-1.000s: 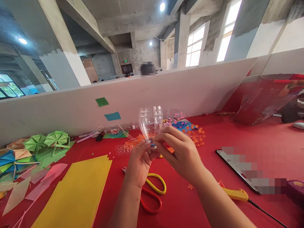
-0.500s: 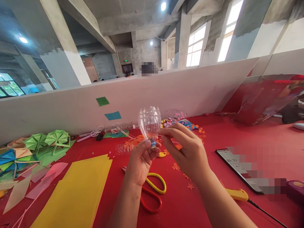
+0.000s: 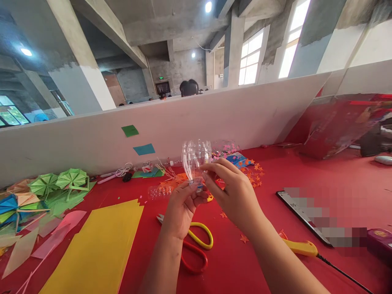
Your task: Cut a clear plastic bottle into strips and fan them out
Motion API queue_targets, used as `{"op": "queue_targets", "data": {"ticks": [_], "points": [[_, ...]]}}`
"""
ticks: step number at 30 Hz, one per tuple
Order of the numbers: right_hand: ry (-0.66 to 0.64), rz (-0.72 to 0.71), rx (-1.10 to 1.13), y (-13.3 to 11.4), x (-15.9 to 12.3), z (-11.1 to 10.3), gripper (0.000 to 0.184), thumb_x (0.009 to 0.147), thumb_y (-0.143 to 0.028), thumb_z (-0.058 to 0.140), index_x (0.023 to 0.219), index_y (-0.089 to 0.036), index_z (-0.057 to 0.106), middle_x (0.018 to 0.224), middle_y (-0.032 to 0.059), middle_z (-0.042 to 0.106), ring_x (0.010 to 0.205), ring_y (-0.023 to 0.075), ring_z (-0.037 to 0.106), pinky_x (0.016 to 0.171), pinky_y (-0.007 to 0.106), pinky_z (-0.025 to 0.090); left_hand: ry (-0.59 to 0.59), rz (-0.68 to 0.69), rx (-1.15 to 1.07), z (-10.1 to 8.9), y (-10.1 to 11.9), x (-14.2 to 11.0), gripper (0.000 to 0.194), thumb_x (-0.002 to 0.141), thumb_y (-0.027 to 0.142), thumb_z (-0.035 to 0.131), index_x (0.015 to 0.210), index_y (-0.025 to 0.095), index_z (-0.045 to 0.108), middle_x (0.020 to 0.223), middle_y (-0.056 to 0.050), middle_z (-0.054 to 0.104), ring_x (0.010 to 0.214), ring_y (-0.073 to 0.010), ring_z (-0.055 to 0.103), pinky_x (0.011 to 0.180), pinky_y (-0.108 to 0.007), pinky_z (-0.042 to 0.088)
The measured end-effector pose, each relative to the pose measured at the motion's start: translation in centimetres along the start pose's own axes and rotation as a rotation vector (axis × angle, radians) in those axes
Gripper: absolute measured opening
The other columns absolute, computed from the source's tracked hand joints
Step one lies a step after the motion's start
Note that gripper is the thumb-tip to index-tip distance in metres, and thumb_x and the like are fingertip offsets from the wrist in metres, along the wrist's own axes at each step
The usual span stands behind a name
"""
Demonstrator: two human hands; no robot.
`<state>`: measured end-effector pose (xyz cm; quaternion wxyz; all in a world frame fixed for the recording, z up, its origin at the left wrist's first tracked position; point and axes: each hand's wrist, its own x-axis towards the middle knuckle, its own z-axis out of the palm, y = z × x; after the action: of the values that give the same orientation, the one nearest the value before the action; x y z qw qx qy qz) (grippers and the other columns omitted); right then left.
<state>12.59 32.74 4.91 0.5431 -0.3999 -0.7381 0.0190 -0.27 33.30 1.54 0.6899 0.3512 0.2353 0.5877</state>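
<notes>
A clear plastic bottle top (image 3: 192, 157), cut off and turned neck down, is held up in front of me. Its wall looks slit into upright strips, and a blue ring shows near the neck. My left hand (image 3: 185, 204) is closed around the neck from below. With thumb and forefinger, my right hand (image 3: 234, 185) pinches at the bottle's right side, low on the wall; the clear plastic between the fingertips is hard to make out. Beneath my hands lie scissors (image 3: 199, 237) with one yellow and one red handle, partly hidden by my left wrist.
Yellow paper sheets (image 3: 94, 241) lie left, beyond them folded green paper pieces (image 3: 72, 178). Orange paper stars (image 3: 254, 173) are scattered behind my right hand. A phone (image 3: 303, 218) and a yellow-handled corded tool (image 3: 301, 248) are at right. A white partition (image 3: 76, 141) stands behind.
My right fingertips moved from by the neck out to the bottle's right side, then back in over its lower wall. The bottle turned slightly, its strips spreading differently. My left hand kept hold.
</notes>
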Motion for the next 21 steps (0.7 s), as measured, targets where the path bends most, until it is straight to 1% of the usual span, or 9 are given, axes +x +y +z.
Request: {"op": "queue_targets", "data": {"ticks": [7,11,16,19,21], "points": [[-0.026,0.002,0.01,0.04,-0.1,0.27,0.019,0.089,-0.015,0.047,0.098,-0.017,0.064,0.086,0.0058,0.062,0.076,0.0161,0.06,0.067,0.028,0.047,0.009,-0.001,-0.028,-0.12,-0.08,-0.02,0.01,0.071,0.021,0.072,0.077,0.013,0.07,0.073,0.0,0.069,0.061,-0.0094,0.065,0.058,-0.019,0.053],[-0.006,0.032,-0.007,0.01,-0.1,0.31,0.018,0.087,-0.013,0.049,0.094,-0.019,0.064,0.085,0.0053,0.063,0.076,0.0164,0.06,0.068,0.029,0.047,0.022,-0.009,-0.02,-0.14,-0.11,0.03,0.013,0.07,0.022,0.073,0.079,0.013,0.07,0.073,-0.001,0.07,0.061,-0.0098,0.065,0.059,-0.019,0.054],[0.005,0.057,-0.037,0.03,-0.11,0.44,0.015,0.086,-0.014,0.05,0.092,-0.018,0.064,0.085,0.0058,0.065,0.073,0.0158,0.06,0.066,0.028,0.048,0.029,-0.005,-0.011,-0.08,-0.2,0.12,0.013,0.068,0.022,0.074,0.076,0.013,0.069,0.069,-0.001,0.069,0.059,-0.0096,0.065,0.057,-0.019,0.054],[-0.004,0.059,-0.061,0.05,-0.13,0.51,0.016,0.087,-0.014,0.05,0.093,-0.018,0.064,0.084,0.0063,0.064,0.074,0.0167,0.059,0.068,0.03,0.048,0.039,-0.002,-0.008,-0.1,-0.26,0.18,0.013,0.068,0.022,0.074,0.076,0.013,0.069,0.07,-0.001,0.069,0.059,-0.0102,0.065,0.058,-0.02,0.054],[-0.024,0.054,-0.063,0.06,-0.14,0.48,0.019,0.087,-0.015,0.049,0.098,-0.017,0.064,0.084,0.0068,0.063,0.074,0.017,0.058,0.068,0.031,0.047,0.045,-0.01,-0.023,-0.12,-0.25,0.21,0.012,0.069,0.021,0.073,0.076,0.012,0.068,0.069,-0.001,0.069,0.059,-0.0103,0.065,0.057,-0.019,0.054]]}}
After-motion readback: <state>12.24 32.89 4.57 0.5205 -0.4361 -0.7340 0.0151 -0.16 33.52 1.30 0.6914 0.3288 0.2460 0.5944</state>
